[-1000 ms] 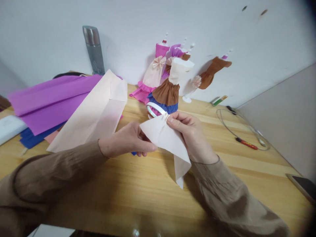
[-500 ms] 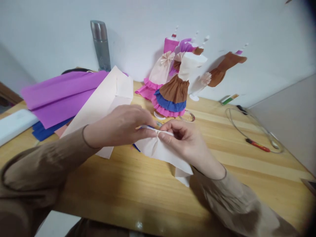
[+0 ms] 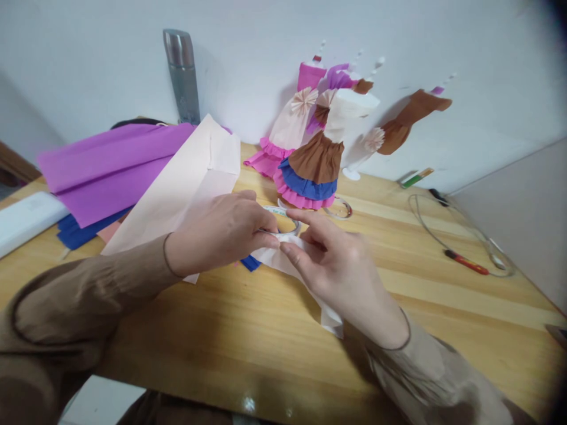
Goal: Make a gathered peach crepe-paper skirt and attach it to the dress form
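Observation:
A strip of white crepe paper [image 3: 287,264] is between my hands, its top edge creased. My left hand [image 3: 225,230] is closed, pinching that edge between thumb and fingers. My right hand [image 3: 343,268] is also on the strip, thumb against the edge, index finger raised and other fingers curled behind the paper. The strip's far end hangs below my right palm. Just behind my fingertips lies a roll of tape [image 3: 290,224], partly hidden by both hands. A scrap of blue crepe paper [image 3: 251,263] lies under the strip's left end.
Paper dresses on small stands, one with a brown, blue and pink tiered skirt [image 3: 310,171], line the wall. Purple crepe paper [image 3: 115,165] and a large cream sheet [image 3: 177,183] lie left, before a grey flask [image 3: 183,82]. A cable with a red handle [image 3: 467,262] lies right.
The fold I was pinching has come together, and my right index finger has lifted away from the edge. Less of the strip's front shows; the tape roll behind is more visible.

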{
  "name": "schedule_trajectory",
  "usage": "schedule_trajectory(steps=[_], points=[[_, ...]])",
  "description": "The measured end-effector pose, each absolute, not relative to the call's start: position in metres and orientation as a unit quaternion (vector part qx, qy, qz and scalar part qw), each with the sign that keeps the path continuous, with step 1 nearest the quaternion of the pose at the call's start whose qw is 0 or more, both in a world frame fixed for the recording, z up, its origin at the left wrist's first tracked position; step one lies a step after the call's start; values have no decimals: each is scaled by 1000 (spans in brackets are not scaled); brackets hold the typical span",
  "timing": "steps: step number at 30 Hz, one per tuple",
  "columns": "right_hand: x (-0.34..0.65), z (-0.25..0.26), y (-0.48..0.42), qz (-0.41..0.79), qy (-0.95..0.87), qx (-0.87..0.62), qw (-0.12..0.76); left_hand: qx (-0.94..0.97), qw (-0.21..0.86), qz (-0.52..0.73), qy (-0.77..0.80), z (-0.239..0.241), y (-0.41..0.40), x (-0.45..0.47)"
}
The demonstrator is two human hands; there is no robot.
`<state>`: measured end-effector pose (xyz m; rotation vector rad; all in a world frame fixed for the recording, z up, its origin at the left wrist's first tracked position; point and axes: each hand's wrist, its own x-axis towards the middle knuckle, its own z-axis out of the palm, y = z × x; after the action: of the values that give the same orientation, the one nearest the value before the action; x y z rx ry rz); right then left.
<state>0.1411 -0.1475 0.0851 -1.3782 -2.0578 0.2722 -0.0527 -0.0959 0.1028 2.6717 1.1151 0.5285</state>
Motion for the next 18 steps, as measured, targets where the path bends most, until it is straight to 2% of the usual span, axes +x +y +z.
schedule_trajectory(steps=[3,6,14,18], points=[[142,88,-147,111,-775,-530,326,892,54,196,403,107,-99,-54],[144,89,-143,195,-743,-529,361,883,62,196,423,113,-100,-54],[147,98,-131,390,-654,-498,416,857,267,225,380,114,-93,-52],[146,100,-132,400,-646,-511,402,849,302,225,371,108,-92,-51]])
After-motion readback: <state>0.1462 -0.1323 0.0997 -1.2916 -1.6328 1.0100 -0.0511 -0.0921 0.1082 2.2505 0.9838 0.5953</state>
